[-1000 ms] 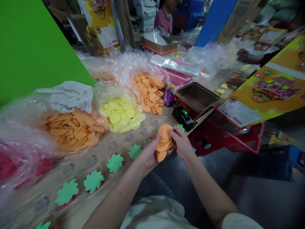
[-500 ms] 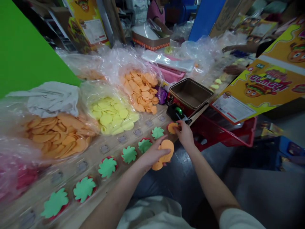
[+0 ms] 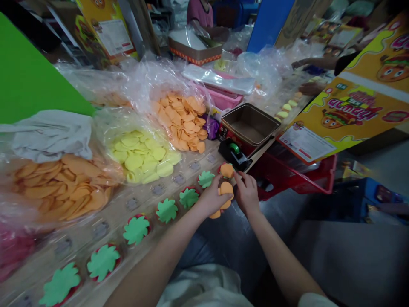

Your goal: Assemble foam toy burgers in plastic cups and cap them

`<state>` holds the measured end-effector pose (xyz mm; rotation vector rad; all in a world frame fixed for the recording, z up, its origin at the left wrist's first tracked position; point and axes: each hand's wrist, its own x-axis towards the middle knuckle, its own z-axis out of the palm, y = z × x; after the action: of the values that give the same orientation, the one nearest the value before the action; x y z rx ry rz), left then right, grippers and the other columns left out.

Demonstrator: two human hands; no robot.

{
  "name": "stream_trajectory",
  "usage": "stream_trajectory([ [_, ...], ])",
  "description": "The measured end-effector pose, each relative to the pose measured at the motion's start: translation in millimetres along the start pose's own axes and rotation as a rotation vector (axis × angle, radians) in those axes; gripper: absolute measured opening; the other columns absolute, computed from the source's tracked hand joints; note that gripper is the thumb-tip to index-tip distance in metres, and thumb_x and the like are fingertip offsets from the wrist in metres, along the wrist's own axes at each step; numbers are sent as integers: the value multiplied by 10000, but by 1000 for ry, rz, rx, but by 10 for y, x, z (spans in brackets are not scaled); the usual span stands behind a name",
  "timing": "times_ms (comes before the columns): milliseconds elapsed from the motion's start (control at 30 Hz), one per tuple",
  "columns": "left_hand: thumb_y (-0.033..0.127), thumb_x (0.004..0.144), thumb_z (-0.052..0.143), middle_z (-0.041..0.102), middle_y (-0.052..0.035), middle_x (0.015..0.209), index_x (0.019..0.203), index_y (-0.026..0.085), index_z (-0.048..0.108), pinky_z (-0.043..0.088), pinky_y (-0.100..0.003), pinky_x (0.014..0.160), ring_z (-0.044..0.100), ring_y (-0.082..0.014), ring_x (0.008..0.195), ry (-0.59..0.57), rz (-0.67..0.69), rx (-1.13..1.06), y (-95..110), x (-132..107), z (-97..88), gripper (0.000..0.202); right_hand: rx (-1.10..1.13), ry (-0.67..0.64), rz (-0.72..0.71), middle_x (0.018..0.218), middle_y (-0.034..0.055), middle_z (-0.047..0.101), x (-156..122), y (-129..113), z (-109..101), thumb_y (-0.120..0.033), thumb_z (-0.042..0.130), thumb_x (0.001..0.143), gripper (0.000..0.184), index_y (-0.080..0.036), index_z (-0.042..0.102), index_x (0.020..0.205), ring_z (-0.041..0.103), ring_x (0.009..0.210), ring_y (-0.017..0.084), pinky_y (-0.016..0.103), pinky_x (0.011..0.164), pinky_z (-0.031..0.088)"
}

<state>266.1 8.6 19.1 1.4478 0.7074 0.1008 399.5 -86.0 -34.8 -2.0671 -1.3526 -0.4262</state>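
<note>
My left hand (image 3: 209, 199) is closed around several orange foam pieces (image 3: 226, 188), stacked loosely between thumb and fingers. My right hand (image 3: 247, 192) is just beside it, fingers slightly bent and apart, the fingertips at the right edge of another orange foam piece (image 3: 227, 170). That piece lies on the far end of a row of red-edged stacks in clear plastic trays. Nearer stacks in the row are topped with green leaf-shaped foam pieces (image 3: 166, 210). The closest one to my left hand is a green leaf piece (image 3: 206, 179).
Behind the row lie plastic bags of yellow foam pieces (image 3: 140, 153) and orange foam pieces (image 3: 182, 123). A tape dispenser (image 3: 234, 153) and a square tin (image 3: 249, 123) stand past my hands. A red crate (image 3: 294, 175) is to the right. Another person's hand (image 3: 309, 88) works farther along.
My right fingers have drawn back slightly from the orange piece on the far stack. My left hand has moved closer to the right with its pieces. The view has shifted a little.
</note>
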Motion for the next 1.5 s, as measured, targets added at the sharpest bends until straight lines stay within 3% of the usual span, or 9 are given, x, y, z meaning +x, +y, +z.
stream_trajectory([
  [200, 415, 671, 634, 565, -52, 857, 1017, 172, 459, 429, -192, 418, 581, -149, 643, -48, 57, -207, -57, -469, -246, 458, 928, -448, 423, 855, 33, 609, 41, -543, -198, -367, 521, 786, 268, -189, 605, 967, 541, 741, 150, 264, 649, 447],
  [333, 396, 666, 646, 570, -49, 871, 1048, 199, 457, 415, -182, 418, 583, -134, 611, 42, -46, -260, -142, -705, -430, 469, 1109, -343, 687, 762, 7, 592, 234, -589, -40, -433, 586, 715, 303, -179, 584, 881, 500, 588, 112, 201, 464, 368],
  [400, 410, 677, 633, 579, -51, 868, 1075, 212, 451, 397, -173, 411, 581, -125, 582, 96, -109, -313, -204, -811, -500, 481, 990, -248, 620, 806, 23, 599, 357, -534, 67, -426, 573, 728, 319, -180, 563, 931, 506, 594, 122, 214, 459, 371],
  [500, 418, 689, 619, 581, -52, 890, 1100, 233, 445, 396, -176, 412, 585, -131, 589, 120, -109, -326, -281, -906, -537, 483, 581, -158, 204, 906, 68, 609, 473, -511, 219, -344, 522, 788, 227, -180, 575, 936, 542, 801, 188, 323, 686, 445],
  [600, 403, 691, 618, 569, -58, 915, 1129, 243, 433, 404, -184, 409, 590, -147, 612, 141, -87, -305, -291, -915, -507, 502, 256, -246, -248, 993, 78, 610, 427, -561, 344, -223, 429, 847, 196, -191, 604, 928, 494, 990, 213, 378, 869, 379],
  [700, 380, 680, 631, 556, -66, 927, 1217, 271, 372, 407, -193, 401, 586, -155, 605, 146, -106, -282, -244, -873, -467, 606, 138, -279, -440, 1098, 49, 585, 253, -553, 383, -182, 417, 855, 243, -205, 579, 1035, 454, 1078, 203, 376, 911, 347],
  [1033, 319, 557, 735, 557, -118, 961, 1362, 258, 171, 440, -262, 420, 547, -152, 510, 91, -61, -132, -233, -431, -316, 985, 65, -166, -253, 1223, 57, 501, -70, -385, 128, -102, 399, 782, 392, -202, 545, 1131, 340, 1203, 248, 438, 944, 318],
  [1233, 366, 624, 681, 522, -71, 970, 1277, 282, 326, 430, -201, 389, 562, -146, 606, 126, 25, -154, -325, -812, -397, 748, 412, -325, -48, 989, 60, 584, 9, -659, -6, -252, 413, 850, 246, -210, 579, 1027, 537, 913, 176, 308, 781, 455],
  [1500, 413, 713, 592, 540, -32, 892, 1102, 242, 459, 442, -190, 442, 572, -142, 659, 192, -17, -270, -434, -1131, -478, 445, -3, -226, -201, 1032, 146, 546, 325, -660, 449, -360, 512, 801, 404, -116, 533, 1122, 446, 978, 275, 430, 850, 379],
])
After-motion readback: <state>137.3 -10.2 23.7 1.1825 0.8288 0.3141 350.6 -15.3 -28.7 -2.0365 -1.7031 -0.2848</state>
